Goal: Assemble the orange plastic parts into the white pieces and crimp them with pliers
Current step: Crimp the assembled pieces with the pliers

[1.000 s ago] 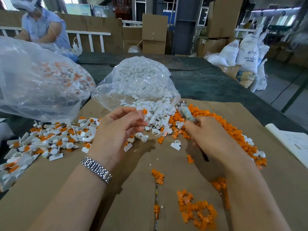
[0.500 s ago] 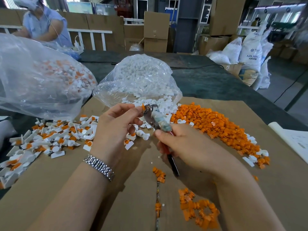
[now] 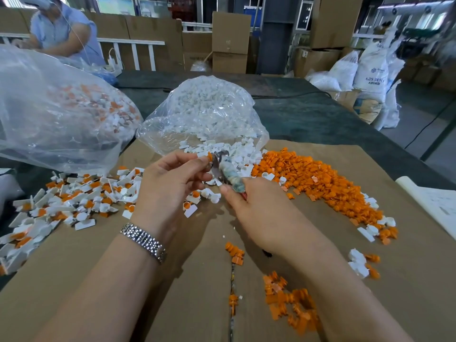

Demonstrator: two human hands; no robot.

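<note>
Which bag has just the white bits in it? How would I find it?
Start at the brown cardboard sheet covering the table. At its far edge, straight past the two hands, lies a clear plastic bag spilling white pieces onto the cardboard. The bigger bag to its left holds white and orange parts; this one holds only white.

I see a dark green counter (image 3: pixel 308 119) stretching ahead, with stacked cardboard boxes (image 3: pixel 230 40) and a white railing (image 3: pixel 133 49) behind it. White sacks (image 3: pixel 370 70) lean at the right above grey floor (image 3: pixel 419 102). Daylight comes through far windows (image 3: pixel 306 12).
</note>
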